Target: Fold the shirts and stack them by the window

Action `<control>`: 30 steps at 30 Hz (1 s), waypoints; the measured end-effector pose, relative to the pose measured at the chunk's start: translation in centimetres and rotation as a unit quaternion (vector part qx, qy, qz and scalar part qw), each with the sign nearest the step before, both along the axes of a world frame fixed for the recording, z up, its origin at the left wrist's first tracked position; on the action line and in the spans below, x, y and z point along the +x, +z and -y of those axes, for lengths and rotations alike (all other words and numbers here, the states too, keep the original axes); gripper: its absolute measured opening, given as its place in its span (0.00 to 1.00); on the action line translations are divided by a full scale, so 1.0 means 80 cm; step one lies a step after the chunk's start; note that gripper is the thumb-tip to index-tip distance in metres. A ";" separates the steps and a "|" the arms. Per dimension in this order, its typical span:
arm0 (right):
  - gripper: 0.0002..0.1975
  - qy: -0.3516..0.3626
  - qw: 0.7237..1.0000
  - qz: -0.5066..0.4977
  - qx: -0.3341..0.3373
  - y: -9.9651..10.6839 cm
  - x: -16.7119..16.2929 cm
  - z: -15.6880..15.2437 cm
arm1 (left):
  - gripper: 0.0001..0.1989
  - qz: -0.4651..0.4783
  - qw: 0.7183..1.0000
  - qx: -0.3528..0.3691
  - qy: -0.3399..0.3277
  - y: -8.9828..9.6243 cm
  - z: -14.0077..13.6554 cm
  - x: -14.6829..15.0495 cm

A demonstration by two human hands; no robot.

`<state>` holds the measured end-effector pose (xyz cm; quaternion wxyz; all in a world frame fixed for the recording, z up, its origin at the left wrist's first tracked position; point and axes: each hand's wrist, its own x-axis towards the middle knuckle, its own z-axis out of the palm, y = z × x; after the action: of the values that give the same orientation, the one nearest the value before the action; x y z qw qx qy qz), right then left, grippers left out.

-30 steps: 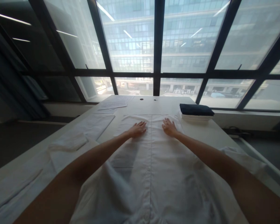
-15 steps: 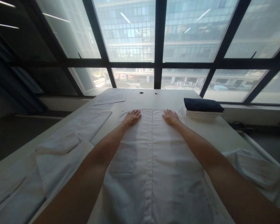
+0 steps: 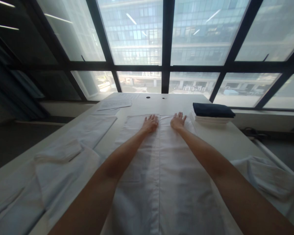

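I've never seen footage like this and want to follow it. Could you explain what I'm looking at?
There is no machine in view: you see a person's bare left hand and right hand, filmed by a head-worn camera looking forward and down. Both lie on a white garment spread over a white table, either side of the garment's centre line. Neither seems to grip anything. More white cloth lies to the left; to the right, a dark folded cloth tops a white stack.
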<state>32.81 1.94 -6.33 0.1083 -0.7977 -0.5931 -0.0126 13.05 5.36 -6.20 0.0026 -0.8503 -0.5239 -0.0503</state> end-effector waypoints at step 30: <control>0.32 0.147 0.988 0.045 0.030 0.003 0.015 0.161 | 0.32 -0.056 0.996 -0.062 -0.030 0.039 0.160 -0.163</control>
<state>34.04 -10.90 -6.10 0.1060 -0.6972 -0.7072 -0.0504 0.01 -7.47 -3.08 -0.0229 -0.8656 -0.4993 0.0297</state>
